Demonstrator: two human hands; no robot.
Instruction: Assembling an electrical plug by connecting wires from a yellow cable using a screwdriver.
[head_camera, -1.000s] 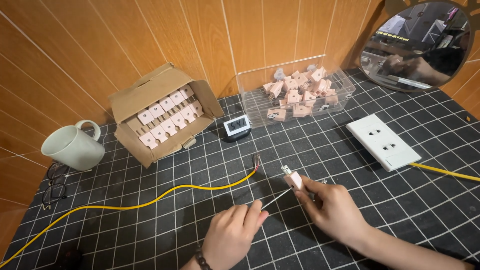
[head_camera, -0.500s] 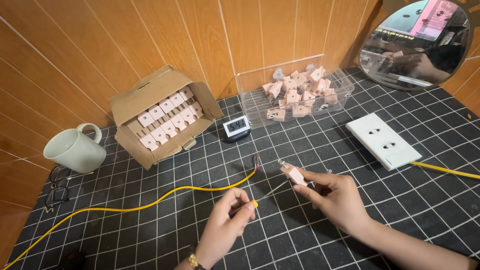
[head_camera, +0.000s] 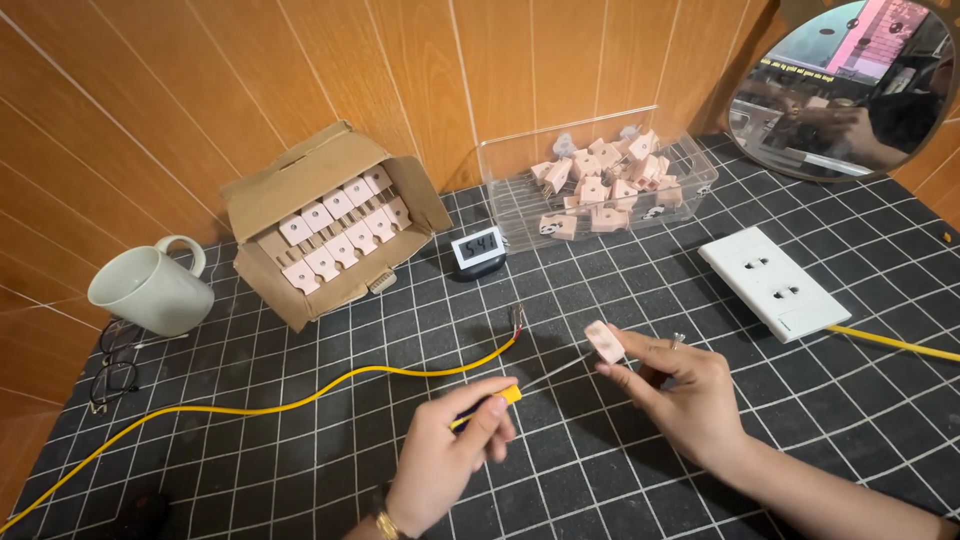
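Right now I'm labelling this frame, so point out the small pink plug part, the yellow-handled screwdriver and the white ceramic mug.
Small pink plug part (head_camera: 604, 341), head view, on its flat face.
Yellow-handled screwdriver (head_camera: 510, 393), head view, on the handle's yellow end.
White ceramic mug (head_camera: 150, 292), head view, on its side wall.

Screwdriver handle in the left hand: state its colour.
Yellow tip with a dark body, on the screwdriver handle; head view.

On the mat (head_camera: 300, 440), the cardboard box (head_camera: 330, 235) sits at the back left, with the mug (head_camera: 150, 292) to its left and glasses (head_camera: 112, 365) in front of the mug. The small clock (head_camera: 477, 251) stands between the box and the clear tray (head_camera: 600, 180) at the back right. The socket plate (head_camera: 773, 283) lies to the right, in front of the tray. The cable (head_camera: 300, 400) runs from the left edge toward the middle, ending in front of the clock.
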